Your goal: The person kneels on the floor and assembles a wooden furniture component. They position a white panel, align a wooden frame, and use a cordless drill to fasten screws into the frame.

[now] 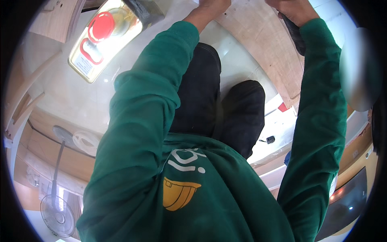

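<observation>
Gripping long black object (295, 37): right hand (295, 11), near grained board (254, 37)

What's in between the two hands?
In the head view, part of a light-brown wooden board shows between the left hand and the right hand.

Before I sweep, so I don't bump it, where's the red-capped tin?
In the head view, the tin is upper left, left of the left hand.

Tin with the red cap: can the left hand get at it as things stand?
Probably yes: the tin is to the left of the left hand, with nothing seen between them. The fingers are mostly cropped out, so whether they're occupied is unclear.
</observation>
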A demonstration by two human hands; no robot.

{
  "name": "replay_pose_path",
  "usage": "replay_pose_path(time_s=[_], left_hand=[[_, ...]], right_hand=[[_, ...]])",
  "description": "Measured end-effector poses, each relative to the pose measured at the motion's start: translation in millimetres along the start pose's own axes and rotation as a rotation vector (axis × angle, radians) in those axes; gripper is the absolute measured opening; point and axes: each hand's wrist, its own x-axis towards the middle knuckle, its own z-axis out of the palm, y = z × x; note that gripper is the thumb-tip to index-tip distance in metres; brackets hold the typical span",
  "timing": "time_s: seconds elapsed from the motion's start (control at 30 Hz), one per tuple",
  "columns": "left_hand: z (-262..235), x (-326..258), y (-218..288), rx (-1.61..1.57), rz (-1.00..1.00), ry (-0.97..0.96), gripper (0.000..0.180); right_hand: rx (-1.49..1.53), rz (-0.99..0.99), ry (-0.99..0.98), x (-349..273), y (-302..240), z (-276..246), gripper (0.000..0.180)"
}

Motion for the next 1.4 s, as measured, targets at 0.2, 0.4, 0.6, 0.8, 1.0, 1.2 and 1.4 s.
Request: replay_pose_path(time_s=[0.2,0.4,0.6,0.8,1.0,1.2,1.4], left_hand=[[8,11,-4,0.075,-0.027,-0.012,0.02],[18,20,-10,0.078,-0.032,0.013,0.019],[11,23,12,0.159,0.036,-0.036,0.019],[12,21,11,0.104,0.086,-0.037,0.017],[16,25,-19,-0.061,-0.056,0.011,0.025],[-6,20,32,-0.082,0.091,0.178,0.013],[-79,35,76,-0.094,-0.204,0.438,0.01]], right_hand=[[-0.01,0.082,0.035,-4,-12,-7,0.033],[-0.206,-0.113,0.241,5,15,10,0.04],[-0.07,0.024,0.251,-16,25,14,0.041],[0.484,0.011,0.324,-45,81,6,0.034],[0.669,0.193,0.414,-88,91,33,0.03],[1.015,0.331,0.455,-123,112,80,0.036],[1.046,0.357,0.455,-171,117,111,0.032]])
